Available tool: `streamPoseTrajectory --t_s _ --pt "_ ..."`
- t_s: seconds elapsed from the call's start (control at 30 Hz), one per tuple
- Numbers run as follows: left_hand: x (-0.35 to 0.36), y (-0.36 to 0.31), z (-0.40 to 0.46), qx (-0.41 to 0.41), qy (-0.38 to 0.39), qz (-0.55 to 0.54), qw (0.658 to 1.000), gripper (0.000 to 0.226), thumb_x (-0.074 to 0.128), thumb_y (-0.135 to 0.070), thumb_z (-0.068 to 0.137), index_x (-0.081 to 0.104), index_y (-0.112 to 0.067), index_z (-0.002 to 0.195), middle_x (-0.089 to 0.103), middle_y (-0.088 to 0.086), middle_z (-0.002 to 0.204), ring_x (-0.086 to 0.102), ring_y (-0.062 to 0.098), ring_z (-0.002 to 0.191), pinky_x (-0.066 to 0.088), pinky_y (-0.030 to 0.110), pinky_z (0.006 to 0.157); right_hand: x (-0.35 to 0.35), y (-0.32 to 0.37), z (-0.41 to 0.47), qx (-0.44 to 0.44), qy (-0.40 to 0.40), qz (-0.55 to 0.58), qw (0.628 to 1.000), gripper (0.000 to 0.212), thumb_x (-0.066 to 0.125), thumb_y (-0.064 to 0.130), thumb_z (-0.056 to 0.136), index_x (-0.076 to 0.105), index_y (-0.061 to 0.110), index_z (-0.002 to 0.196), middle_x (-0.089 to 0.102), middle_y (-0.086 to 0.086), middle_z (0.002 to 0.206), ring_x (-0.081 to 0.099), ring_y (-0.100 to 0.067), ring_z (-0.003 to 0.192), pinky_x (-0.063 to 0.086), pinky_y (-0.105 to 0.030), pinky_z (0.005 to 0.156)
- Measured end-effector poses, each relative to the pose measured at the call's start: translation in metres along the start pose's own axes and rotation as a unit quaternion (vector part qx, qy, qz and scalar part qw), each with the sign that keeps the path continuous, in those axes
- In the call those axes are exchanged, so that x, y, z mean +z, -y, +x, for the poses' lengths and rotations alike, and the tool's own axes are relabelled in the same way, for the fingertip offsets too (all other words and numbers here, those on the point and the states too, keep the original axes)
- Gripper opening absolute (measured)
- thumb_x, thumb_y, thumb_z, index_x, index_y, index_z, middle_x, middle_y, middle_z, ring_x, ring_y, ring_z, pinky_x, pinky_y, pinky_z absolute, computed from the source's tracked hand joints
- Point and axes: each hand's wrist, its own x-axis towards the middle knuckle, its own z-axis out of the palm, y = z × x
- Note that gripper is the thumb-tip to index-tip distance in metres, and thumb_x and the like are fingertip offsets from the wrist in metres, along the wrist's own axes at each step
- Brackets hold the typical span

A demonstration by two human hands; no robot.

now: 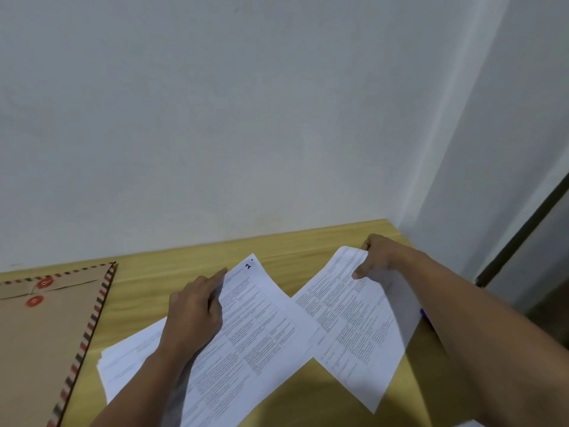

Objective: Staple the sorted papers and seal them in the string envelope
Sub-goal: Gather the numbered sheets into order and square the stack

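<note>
A pale wall (pixel 246 118) fills most of the view, meeting a second wall at a corner on the right. Below it runs a yellow wooden table (pixel 308 241). On the table's left side lies a brown envelope (pixel 40 349) with a striped border and two red string buttons (pixel 38 292) near its top edge. In the middle, a loose stack of printed papers (pixel 129 359) lies on the table. The left hand (pixel 197 306) rests on top of this stack, fingers bent and forefinger stretched out, pinning a sheet (pixel 255 328) marked with a handwritten number at its far corner. The right hand (pixel 377 257) grips the far corner of another printed sheet (pixel 351 322) between thumb and fingers, holding it lifted and tilted so that it overlaps the stack's right edge. A small blue object (pixel 426 317), too hidden to identify, shows just beside the right forearm.
</note>
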Motion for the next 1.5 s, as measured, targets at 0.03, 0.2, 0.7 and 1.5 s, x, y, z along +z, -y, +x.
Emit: streamPoseTrajectory --t_s 0.03,0.2,0.7,1.5 --pt "-0.001 0.000 -0.001 0.002 -0.001 -0.001 1.000 0.063 0.042 -0.015 0.080 0.060 -0.031 0.138 0.052 -0.016 0.076 0.055 0.007 0.073 0.051 0.043 0.073 0.003 0.000 0.001 -0.004 -0.009 0.019 1.000 0.077 0.101 0.026 0.059 0.055 0.014 0.120 0.063 0.000 0.119 0.062 -0.025 0.109 0.055 -0.039 0.092" --pt "-0.008 0.001 -0.005 0.003 0.001 0.006 1.000 0.065 0.043 -0.013 0.078 0.061 -0.028 0.139 0.049 -0.018 0.074 0.052 0.006 0.069 0.050 0.038 0.067 0.017 0.012 -0.001 -0.045 -0.109 0.055 0.992 0.070 0.077 0.020 0.067 0.058 0.026 0.134 0.068 0.001 0.115 0.066 -0.024 0.106 0.056 -0.039 0.093" --pt "-0.119 -0.047 -0.016 0.036 -0.083 -0.038 0.995 0.064 0.059 0.007 0.087 0.061 -0.027 0.141 0.052 -0.011 0.075 0.054 0.010 0.069 0.049 0.035 0.065 -0.027 0.121 -0.109 -0.262 -0.144 0.259 0.918 0.015 0.071 0.015 0.094 0.081 0.006 0.087 0.067 0.002 0.077 0.056 -0.009 0.072 0.045 -0.027 0.071" --pt "-0.219 -0.123 -0.030 0.049 -0.135 -0.076 0.987 0.051 0.055 -0.006 0.098 0.060 -0.034 0.140 0.059 0.004 0.085 0.057 0.014 0.080 0.045 0.027 0.070 -0.034 0.195 -0.263 -0.337 0.087 0.414 0.841 0.023 0.059 0.016 0.104 0.078 0.008 0.114 0.081 -0.004 0.101 0.076 -0.009 0.079 0.056 -0.019 0.063"
